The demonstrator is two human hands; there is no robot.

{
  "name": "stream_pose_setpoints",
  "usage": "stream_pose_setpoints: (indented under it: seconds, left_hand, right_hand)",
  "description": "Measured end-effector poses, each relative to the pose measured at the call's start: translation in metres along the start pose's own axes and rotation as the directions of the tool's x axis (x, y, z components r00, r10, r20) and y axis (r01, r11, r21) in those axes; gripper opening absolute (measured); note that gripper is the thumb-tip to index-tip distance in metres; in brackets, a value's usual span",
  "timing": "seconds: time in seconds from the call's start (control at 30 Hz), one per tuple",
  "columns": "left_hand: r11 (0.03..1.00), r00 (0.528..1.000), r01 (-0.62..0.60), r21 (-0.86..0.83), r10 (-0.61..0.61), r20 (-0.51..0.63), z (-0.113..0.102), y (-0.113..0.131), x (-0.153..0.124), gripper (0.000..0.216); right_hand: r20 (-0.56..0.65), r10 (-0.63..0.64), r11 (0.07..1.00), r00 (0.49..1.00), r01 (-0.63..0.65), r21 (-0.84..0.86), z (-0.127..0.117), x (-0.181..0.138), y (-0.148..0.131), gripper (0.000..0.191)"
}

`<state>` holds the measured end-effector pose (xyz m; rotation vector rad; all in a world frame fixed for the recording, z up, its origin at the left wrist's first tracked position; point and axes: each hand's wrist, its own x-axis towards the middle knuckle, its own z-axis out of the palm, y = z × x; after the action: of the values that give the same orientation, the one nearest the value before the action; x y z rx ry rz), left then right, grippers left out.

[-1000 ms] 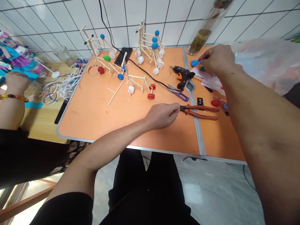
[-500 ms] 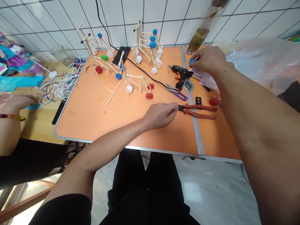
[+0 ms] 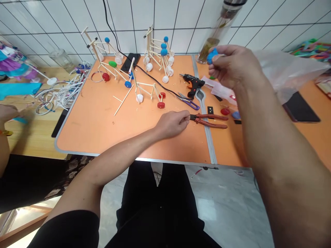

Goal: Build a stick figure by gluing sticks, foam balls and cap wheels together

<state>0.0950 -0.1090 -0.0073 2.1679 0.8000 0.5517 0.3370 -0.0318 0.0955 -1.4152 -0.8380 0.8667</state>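
My right hand [image 3: 231,65] is raised over the back right of the orange table, with its thumb and fingers closed on a blue bottle cap [image 3: 212,56]. Low over the table's middle, my left hand [image 3: 173,124] is curled shut. What its fingers hold, if anything, is hidden. Right beside its fingertips lie pliers [image 3: 210,120] with red handles, jaws toward the hand. Behind them are purple-handled scissors [image 3: 190,102] and a black glue gun [image 3: 193,84]. Small stick frames with caps as wheels stand to the left, the nearest being a stick frame [image 3: 147,89] with red and white caps.
A tall glass jar [image 3: 210,46] stands at the back by the tiled wall. A plastic bag [image 3: 279,72] and a dark phone [image 3: 301,107] lie at right. A black cable [image 3: 152,74] crosses the table. Another person's hand [image 3: 9,113] is at far left, near white cords [image 3: 60,93].
My right hand has lifted the blue cap up off the table area beside the jar. My left hand stays beside the pliers. The view has shifted slightly right.
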Motion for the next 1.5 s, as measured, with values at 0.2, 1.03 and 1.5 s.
stream_pose_setpoints:
  seconds: [0.2, 1.03, 1.5]
  left_hand:
    - [0.965, 0.998, 0.005, -0.262, -0.023, -0.065, -0.001, -0.001, 0.002, 0.011]
    - [0.441, 0.882, 0.024, -0.897, -0.433, -0.189, -0.036, 0.013, 0.008, 0.016]
    - [0.549, 0.918, -0.063, -0.834, -0.295, -0.264, -0.035, 0.007, 0.002, 0.024]
  right_hand:
    - [0.350, -0.066, 0.982, 0.934, -0.002, 0.189, 0.007, -0.050, 0.019, 0.031]
    - [0.459, -0.544, 0.755, 0.703, 0.649, -0.099, 0.025, -0.103, 0.055, 0.025]
    - [0.405, -0.526, 0.781, 0.748, 0.613, -0.120, 0.023, -0.105, 0.055, 0.034]
